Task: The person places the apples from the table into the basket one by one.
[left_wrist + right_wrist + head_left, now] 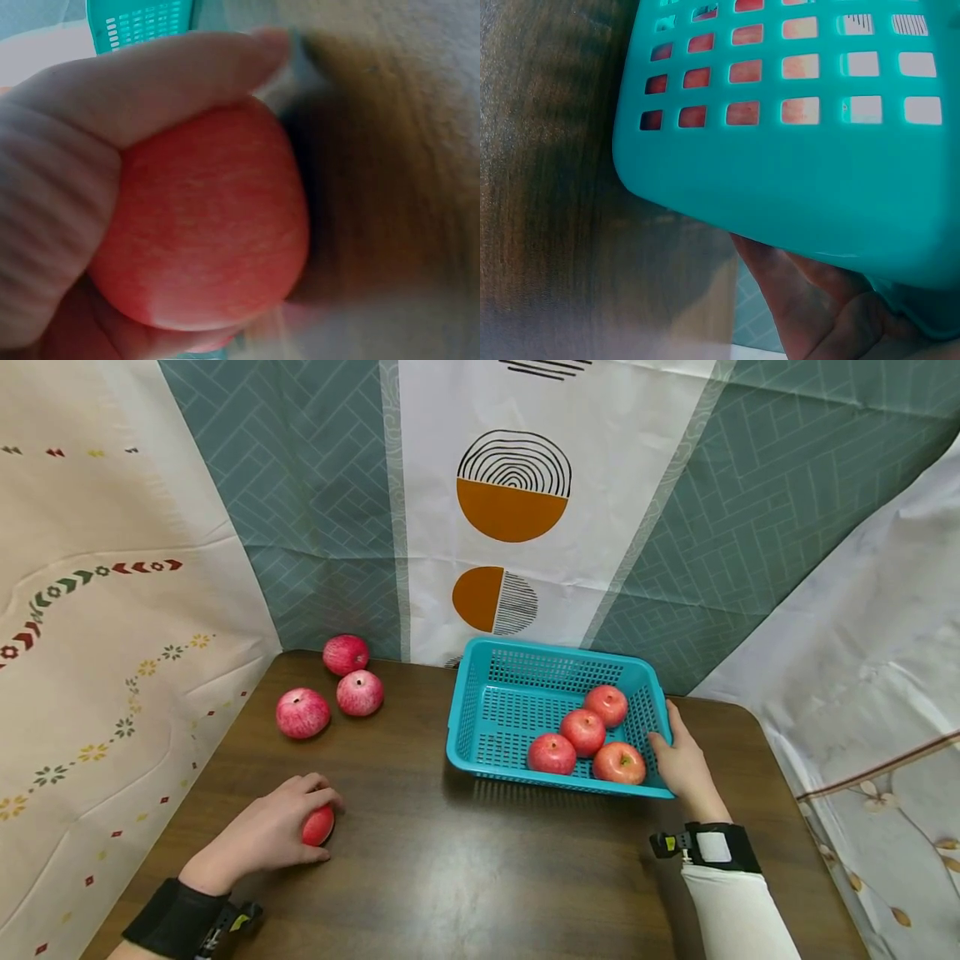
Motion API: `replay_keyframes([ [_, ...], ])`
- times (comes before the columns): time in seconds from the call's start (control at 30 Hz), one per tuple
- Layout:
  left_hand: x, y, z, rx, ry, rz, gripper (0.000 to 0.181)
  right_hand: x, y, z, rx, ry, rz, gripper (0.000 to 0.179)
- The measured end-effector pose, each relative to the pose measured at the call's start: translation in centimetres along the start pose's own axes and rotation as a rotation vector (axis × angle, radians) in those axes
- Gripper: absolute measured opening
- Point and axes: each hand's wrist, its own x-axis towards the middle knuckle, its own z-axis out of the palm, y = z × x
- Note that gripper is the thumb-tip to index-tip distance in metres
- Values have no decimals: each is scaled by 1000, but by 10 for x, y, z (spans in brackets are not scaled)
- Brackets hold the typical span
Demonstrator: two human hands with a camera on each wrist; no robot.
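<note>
Your left hand point(273, 827) grips one apple point(318, 827). Three loose apples point(302, 713) sit on the table point(450, 877) at its 1 o'clock; blue basket point(551, 647) at 2 o'clock, four apples point(582, 732) inside, your right hand point(682, 764) grasping its 3 o'clock edge.

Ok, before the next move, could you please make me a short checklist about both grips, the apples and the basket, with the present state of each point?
1. Left grip on the held apple: ok, it curls round the fruit.
2. Right grip on the basket: ok, it holds the right end.
3. Room inside the basket: ok, the left part of its floor is bare.
4. Four apples within the basket's walls: ok.
5. Basket flat on the table: cannot tell, its underside is hidden.
6. All apples in the basket: not ok, three apples lie at the table's back left, and one is in the left grip.
</note>
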Motion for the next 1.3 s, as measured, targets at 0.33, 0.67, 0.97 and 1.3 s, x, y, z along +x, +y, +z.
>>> replay_keyframes([
  [0.33,2,6,-10,-17,-120,-77,70,1,1,0,1,-7,2,66],
  [0.67,1,5,-9,-19,-90,-24,65,0,1,-1,10,-4,-2,67],
  [0.97,-2,3,-9,3,-38,42,65,2,4,0,-6,2,-9,66],
  [1.3,1,3,-13,6,-75,62,64,2,4,1,-14,12,1,65],
])
